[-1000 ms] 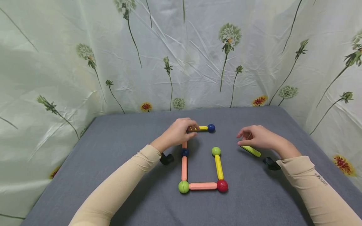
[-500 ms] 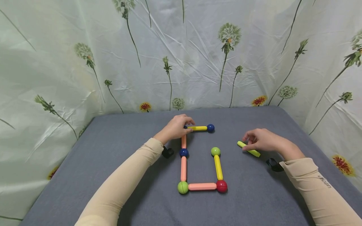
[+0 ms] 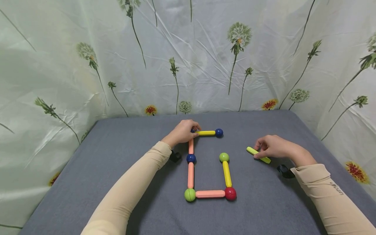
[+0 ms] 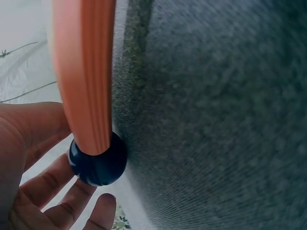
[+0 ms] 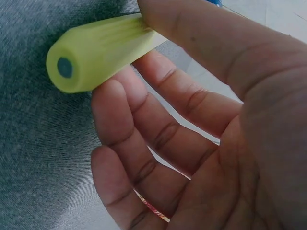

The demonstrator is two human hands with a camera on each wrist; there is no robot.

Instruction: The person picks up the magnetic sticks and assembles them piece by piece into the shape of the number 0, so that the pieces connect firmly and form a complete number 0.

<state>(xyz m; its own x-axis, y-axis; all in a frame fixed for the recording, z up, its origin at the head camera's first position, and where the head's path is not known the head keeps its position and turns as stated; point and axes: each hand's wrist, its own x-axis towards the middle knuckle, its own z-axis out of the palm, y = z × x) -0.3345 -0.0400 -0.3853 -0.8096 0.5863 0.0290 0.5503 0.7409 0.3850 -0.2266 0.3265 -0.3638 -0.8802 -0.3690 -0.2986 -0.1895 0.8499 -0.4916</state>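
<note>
At the far left corner of a shape of magnetic sticks and balls, my left hand (image 3: 182,132) holds a dark blue ball (image 4: 98,160) between thumb and fingers. A coral stick (image 4: 88,72) joins that ball and runs toward me; a yellow stick (image 3: 206,133) extends right from it to another blue ball (image 3: 219,133). On the right, my right hand (image 3: 274,147) pinches a yellow-green magnetic stick (image 5: 100,52) lying on the cloth, thumb on one side and fingers on the other. A grey-blue dot marks the stick's end in the right wrist view.
Nearer lie a middle blue ball (image 3: 191,158), a coral stick (image 3: 191,175), a green ball (image 3: 190,195), a front coral stick (image 3: 210,194), a red ball (image 3: 230,194), a second yellow stick (image 3: 227,174) and a second green ball (image 3: 224,157). Flowered curtain (image 3: 205,58) surrounds the grey table (image 3: 158,209).
My left hand has shifted slightly left from the yellow stick onto the corner ball. My right hand has lowered and moved right, taking hold of the yellow-green stick, which stays in place.
</note>
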